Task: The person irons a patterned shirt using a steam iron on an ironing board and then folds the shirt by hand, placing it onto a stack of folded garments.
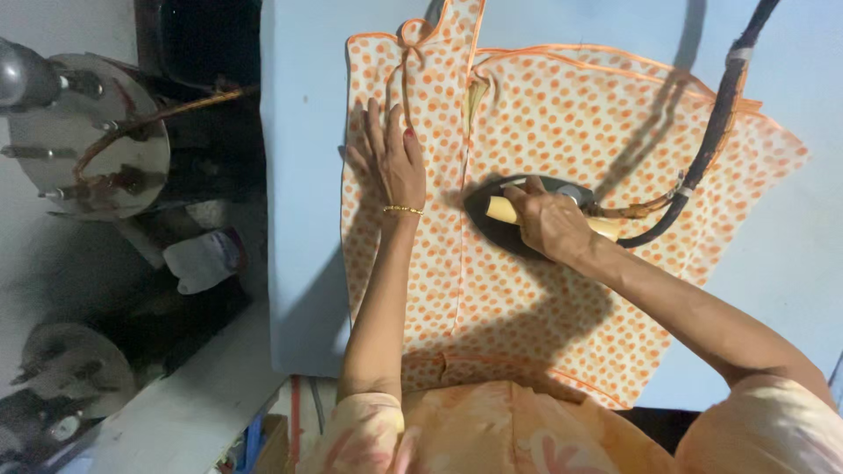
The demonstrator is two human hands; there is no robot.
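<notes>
A white garment with orange dots [562, 123] lies spread on a pale blue ironing table [303, 175]. My left hand [386, 158] rests flat on the garment's left part, fingers spread, a thin gold bracelet at the wrist. My right hand [549, 219] grips the pale wooden handle of a dark iron [492, 230] that sits on the cloth near the middle seam. A thick black cord [716, 123] runs from the iron up to the top right.
Left of the table stand round metal machine parts [88, 149] with copper tubing and a white plastic bottle [202, 261]. A white ledge [184, 404] runs along the bottom left. The table's left edge lies close to my left hand.
</notes>
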